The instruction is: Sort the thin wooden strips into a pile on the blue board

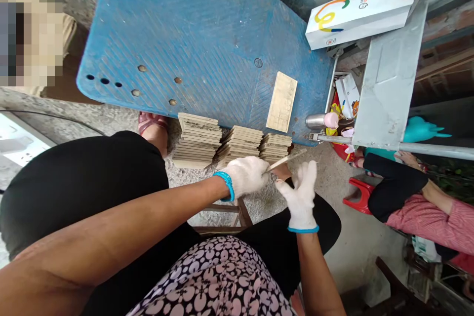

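white paper bag (361, 15) | pink-capped steel flask (317, 121) | red plastic stool (365, 188) | pink-clad person (425, 215) | teal object (420, 130)

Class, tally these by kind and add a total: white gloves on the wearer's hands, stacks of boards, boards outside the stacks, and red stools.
White gloves: 2
Board stacks: 3
Loose boards: 2 (one on the blue table, one in the left hand)
Red stool: 1
Total: 8
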The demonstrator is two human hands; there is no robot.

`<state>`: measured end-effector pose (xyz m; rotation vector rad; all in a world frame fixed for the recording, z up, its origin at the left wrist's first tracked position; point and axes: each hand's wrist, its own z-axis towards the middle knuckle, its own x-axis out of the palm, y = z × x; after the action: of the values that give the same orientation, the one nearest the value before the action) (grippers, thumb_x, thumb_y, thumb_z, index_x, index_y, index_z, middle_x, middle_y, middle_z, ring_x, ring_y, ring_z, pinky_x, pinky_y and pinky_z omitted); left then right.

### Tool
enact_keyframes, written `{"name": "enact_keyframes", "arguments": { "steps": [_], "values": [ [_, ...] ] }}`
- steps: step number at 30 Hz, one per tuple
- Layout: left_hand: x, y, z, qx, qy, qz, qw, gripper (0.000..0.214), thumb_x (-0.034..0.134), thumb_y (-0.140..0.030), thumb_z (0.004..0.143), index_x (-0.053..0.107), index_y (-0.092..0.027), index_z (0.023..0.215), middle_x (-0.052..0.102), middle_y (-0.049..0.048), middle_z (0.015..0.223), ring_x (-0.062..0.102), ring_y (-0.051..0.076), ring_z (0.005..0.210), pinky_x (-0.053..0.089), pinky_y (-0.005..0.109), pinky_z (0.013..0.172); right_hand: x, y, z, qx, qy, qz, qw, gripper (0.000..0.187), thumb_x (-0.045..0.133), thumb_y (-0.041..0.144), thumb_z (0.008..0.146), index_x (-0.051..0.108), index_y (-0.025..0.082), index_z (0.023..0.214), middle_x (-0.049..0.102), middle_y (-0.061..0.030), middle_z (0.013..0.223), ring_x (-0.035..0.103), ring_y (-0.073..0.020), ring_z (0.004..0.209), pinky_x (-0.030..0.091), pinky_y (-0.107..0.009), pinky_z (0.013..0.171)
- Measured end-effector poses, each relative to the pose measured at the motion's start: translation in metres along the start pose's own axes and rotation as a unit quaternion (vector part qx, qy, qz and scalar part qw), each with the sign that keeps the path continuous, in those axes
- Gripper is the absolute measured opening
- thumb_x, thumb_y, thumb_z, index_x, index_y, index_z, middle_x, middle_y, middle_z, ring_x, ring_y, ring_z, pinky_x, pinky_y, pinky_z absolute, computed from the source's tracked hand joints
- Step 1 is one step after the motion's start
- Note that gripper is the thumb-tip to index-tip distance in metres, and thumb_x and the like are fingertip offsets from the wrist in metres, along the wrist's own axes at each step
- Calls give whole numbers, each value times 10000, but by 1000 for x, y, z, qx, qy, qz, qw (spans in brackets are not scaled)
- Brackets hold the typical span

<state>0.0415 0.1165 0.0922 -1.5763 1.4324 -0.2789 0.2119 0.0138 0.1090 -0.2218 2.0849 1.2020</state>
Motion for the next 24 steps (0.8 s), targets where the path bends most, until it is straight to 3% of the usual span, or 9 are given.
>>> {"name": "enact_keyframes", "arguments": {
  "steps": [2,4,8,15,18,21,24],
  "values": [
    [-6,1,1,-39,-3,-38,998,369,429,-393,875,722,-200,992,726,93,886,688,236,795,476,289,652,14,-5,-2,38,43,-67,996,1263,812,492,598,60,208,1572,424,-188,1505,446,-335,1380,402,-514,1099],
    [-13,0,2,-62,2,-66,996,360,437,-385,862,723,-194,969,723,84,880,676,220,766,459,274,624,29,-3,-3,69,74,-121,988,1310,854,483,538,90,239,1575,491,-158,1459,500,-348,1332,439,-517,1068],
    [-26,-3,1,-80,7,-110,991,347,448,-368,847,727,-176,918,711,72,856,650,200,728,442,257,596,47,11,2,43,87,-109,989,1316,854,490,543,84,224,1577,388,-156,1536,451,-328,1378,433,-466,1095],
    [-29,5,8,-98,-48,-158,981,363,467,-457,843,679,-166,805,660,56,791,591,186,696,399,263,568,45,17,27,1,90,-64,994,1242,872,441,527,196,235,1548,470,-134,1481,507,-307,1327,462,-442,1064],
    [-29,8,16,-94,-102,-191,972,385,417,-467,877,649,-170,802,630,35,741,561,171,669,387,260,559,49,9,47,-39,94,-37,994,1089,844,419,567,302,249,1497,564,-109,1391,578,-285,1243,505,-428,1001],
    [-33,7,20,-91,-165,-205,960,373,393,-449,905,646,-175,886,647,31,786,576,170,721,421,257,615,51,4,78,-36,63,-70,995,1029,822,450,574,350,226,1460,611,-111,1318,611,-281,1176,517,-431,966],
    [-33,2,17,-86,-146,-193,966,364,387,-452,918,644,-196,945,677,38,858,616,182,770,450,264,644,48,9,119,-21,38,-109,993,987,789,499,598,369,198,1439,627,-111,1281,617,-271,1143,514,-414,961]
  ]
}}
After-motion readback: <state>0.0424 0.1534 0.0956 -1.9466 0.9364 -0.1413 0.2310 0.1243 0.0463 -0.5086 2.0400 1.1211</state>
